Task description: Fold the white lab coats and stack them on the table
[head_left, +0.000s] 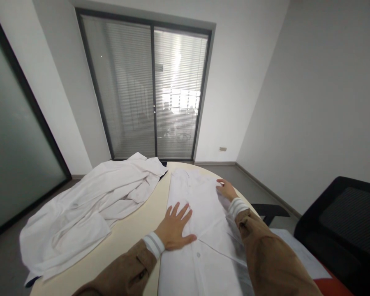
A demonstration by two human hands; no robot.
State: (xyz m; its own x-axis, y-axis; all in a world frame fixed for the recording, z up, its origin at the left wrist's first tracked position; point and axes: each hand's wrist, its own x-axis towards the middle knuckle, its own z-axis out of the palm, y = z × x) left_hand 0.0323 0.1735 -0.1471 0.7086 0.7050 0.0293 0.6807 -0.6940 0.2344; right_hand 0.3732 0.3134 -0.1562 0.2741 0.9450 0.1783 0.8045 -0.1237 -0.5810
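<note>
A white button-up shirt (206, 263) lies lengthwise on the table, its left side folded to a straight edge. My left hand (174, 230) rests flat on the middle of it, fingers spread wide, near the button line. At the shirt's far right edge, my right hand (226, 189) has its fingers bent and closed on the cloth. Part of the shirt's right side is hidden under my right forearm. To the left, a second white garment (89, 205) lies loose and wrinkled.
The pale round-edged table (132, 228) carries both garments. Something dark (163, 169) shows from under the loose one. On the right stands a black mesh chair (342, 222), with white and red items (327, 283) beside it. A glass door with blinds (154, 90) is beyond.
</note>
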